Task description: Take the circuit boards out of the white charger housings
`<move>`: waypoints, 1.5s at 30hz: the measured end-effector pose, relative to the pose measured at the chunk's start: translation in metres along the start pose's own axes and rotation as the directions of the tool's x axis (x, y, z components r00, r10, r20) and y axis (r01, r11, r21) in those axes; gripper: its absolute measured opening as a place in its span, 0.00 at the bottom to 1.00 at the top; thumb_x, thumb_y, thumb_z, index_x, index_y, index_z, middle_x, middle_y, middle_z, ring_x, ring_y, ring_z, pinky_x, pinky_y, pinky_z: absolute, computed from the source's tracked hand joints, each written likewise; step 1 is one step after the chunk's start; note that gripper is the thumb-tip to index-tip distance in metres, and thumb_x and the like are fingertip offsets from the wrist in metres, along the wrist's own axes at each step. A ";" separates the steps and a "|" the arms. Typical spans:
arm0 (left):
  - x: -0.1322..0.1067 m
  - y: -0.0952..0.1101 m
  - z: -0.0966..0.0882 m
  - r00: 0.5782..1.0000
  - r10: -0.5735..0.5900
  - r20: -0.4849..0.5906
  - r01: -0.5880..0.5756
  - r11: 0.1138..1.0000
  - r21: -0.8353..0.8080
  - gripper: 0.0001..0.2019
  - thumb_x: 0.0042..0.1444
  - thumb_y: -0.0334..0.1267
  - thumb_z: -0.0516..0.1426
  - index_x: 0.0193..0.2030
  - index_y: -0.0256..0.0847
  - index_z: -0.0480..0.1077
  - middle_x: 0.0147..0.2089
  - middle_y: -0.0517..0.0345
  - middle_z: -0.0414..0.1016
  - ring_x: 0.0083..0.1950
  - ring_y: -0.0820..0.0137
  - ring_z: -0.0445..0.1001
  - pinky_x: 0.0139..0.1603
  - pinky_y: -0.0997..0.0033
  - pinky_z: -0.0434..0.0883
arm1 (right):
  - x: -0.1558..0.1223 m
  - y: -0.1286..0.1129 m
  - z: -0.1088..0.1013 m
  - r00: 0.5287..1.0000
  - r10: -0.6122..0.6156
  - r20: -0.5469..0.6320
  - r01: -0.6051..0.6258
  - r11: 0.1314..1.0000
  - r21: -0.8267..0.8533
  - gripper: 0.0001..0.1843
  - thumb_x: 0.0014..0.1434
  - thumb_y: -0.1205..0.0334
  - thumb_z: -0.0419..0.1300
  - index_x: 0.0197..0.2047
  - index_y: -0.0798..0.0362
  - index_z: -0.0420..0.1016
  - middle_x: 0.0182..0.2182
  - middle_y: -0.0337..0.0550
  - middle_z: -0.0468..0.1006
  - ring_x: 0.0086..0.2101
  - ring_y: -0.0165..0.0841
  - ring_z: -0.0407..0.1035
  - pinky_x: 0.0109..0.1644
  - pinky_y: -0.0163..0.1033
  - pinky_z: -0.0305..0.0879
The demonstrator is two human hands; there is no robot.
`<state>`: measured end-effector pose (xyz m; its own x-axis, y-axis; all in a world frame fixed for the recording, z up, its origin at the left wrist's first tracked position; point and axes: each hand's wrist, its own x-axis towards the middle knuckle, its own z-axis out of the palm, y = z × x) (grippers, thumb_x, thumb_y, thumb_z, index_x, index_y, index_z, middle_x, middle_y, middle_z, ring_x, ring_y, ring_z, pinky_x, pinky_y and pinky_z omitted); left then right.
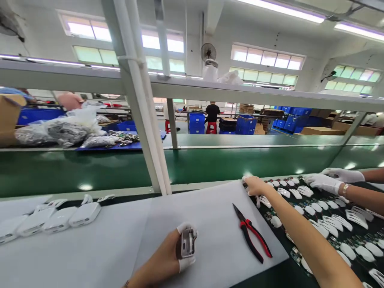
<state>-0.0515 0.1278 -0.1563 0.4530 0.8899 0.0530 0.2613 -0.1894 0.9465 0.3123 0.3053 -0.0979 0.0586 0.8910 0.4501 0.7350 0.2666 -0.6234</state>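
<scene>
My left hand, with white finger cots on its fingertips, is closed around a small white plastic housing above the white work sheet. The housing's hollow end faces up, with greyish parts inside. My right hand reaches to the far left corner of the dark mat, among rows of small white parts and circuit boards. Its fingers are curled down there; what they grip is hidden. Between the hands, pliers with red and black handles lie on the sheet.
Several white housings stand in a row at left. A co-worker's gloved hands are over the mat at far right. A slanted white post rises behind the sheet, beside the green conveyor belt. Plastic bags lie beyond.
</scene>
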 end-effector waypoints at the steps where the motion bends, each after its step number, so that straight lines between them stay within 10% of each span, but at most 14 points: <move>1: 0.000 0.001 0.000 1.000 0.009 -0.029 -0.009 1.000 -0.004 0.19 0.44 0.30 0.60 0.45 0.44 0.65 0.40 0.60 0.70 0.39 0.69 0.69 0.39 0.72 0.68 | -0.001 -0.001 -0.003 0.999 -0.002 0.035 0.001 0.999 0.035 0.10 0.71 0.59 0.57 0.46 0.57 0.74 0.39 0.42 0.75 0.34 0.31 0.73 0.37 0.39 0.73; 7: 0.000 0.014 0.000 0.984 -0.022 -0.179 0.014 0.999 -0.042 0.21 0.45 0.34 0.62 0.48 0.43 0.63 0.35 0.63 0.72 0.36 0.70 0.70 0.41 0.69 0.69 | 0.003 -0.021 -0.025 0.996 0.032 0.082 -0.060 0.930 0.363 0.10 0.64 0.59 0.64 0.43 0.56 0.73 0.36 0.41 0.75 0.33 0.33 0.72 0.40 0.43 0.72; 13: -0.001 0.013 -0.003 0.951 0.002 -0.308 -0.004 1.000 -0.006 0.22 0.45 0.39 0.65 0.45 0.44 0.61 0.33 0.64 0.73 0.36 0.68 0.72 0.45 0.65 0.69 | -0.034 -0.092 -0.005 0.993 0.056 0.102 -0.115 0.572 0.812 0.25 0.52 0.55 0.58 0.55 0.41 0.67 0.49 0.40 0.75 0.52 0.39 0.71 0.56 0.50 0.68; 19: -0.002 -0.001 -0.008 0.937 -0.002 -0.350 0.001 1.000 -0.002 0.26 0.55 0.53 0.58 0.54 0.41 0.56 0.47 0.50 0.71 0.48 0.62 0.71 0.50 0.59 0.70 | -0.099 -0.135 0.058 0.903 0.081 0.423 -0.424 0.335 0.842 0.15 0.44 0.60 0.65 0.38 0.51 0.77 0.36 0.45 0.80 0.41 0.44 0.77 0.52 0.49 0.74; 25: -0.005 0.003 -0.007 0.943 0.082 -0.323 -0.049 0.993 0.108 0.13 0.48 0.38 0.62 0.38 0.43 0.63 0.41 0.56 0.66 0.43 0.64 0.68 0.45 0.62 0.70 | -0.123 -0.137 0.061 0.860 0.135 0.492 -0.509 0.169 0.844 0.15 0.41 0.60 0.68 0.36 0.51 0.79 0.34 0.43 0.81 0.43 0.39 0.76 0.53 0.37 0.72; 32: -0.011 0.011 -0.007 0.931 0.130 -0.342 -0.101 0.990 0.100 0.08 0.61 0.42 0.53 0.44 0.43 0.62 0.42 0.55 0.66 0.41 0.69 0.67 0.46 0.65 0.69 | -0.127 -0.142 0.051 0.875 0.127 0.468 -0.485 0.207 0.850 0.23 0.39 0.60 0.76 0.41 0.49 0.80 0.37 0.41 0.81 0.37 0.35 0.75 0.44 0.36 0.74; 39: -0.009 0.012 -0.008 0.950 0.146 -0.277 -0.170 0.984 -0.061 0.29 0.65 0.63 0.33 0.32 0.42 0.58 0.38 0.54 0.60 0.39 0.66 0.62 0.48 0.61 0.67 | -0.141 -0.153 0.055 0.805 0.094 0.586 -0.585 0.293 0.756 0.21 0.50 0.45 0.71 0.40 0.52 0.80 0.36 0.45 0.81 0.22 0.31 0.69 0.24 0.35 0.68; 45: -0.009 0.015 -0.008 0.950 0.125 -0.285 -0.160 0.982 -0.103 0.20 0.66 0.56 0.48 0.34 0.41 0.63 0.40 0.56 0.62 0.44 0.67 0.63 0.50 0.66 0.66 | -0.143 -0.150 0.061 0.823 0.076 0.563 -0.554 0.335 0.763 0.23 0.48 0.42 0.71 0.40 0.52 0.82 0.30 0.41 0.77 0.22 0.27 0.63 0.25 0.31 0.64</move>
<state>-0.0589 0.1204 -0.1400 0.2198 0.9405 0.2592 0.0964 -0.2853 0.9536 0.1519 0.1600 -0.1080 -0.2762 0.9604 -0.0376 -0.3016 -0.1238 -0.9454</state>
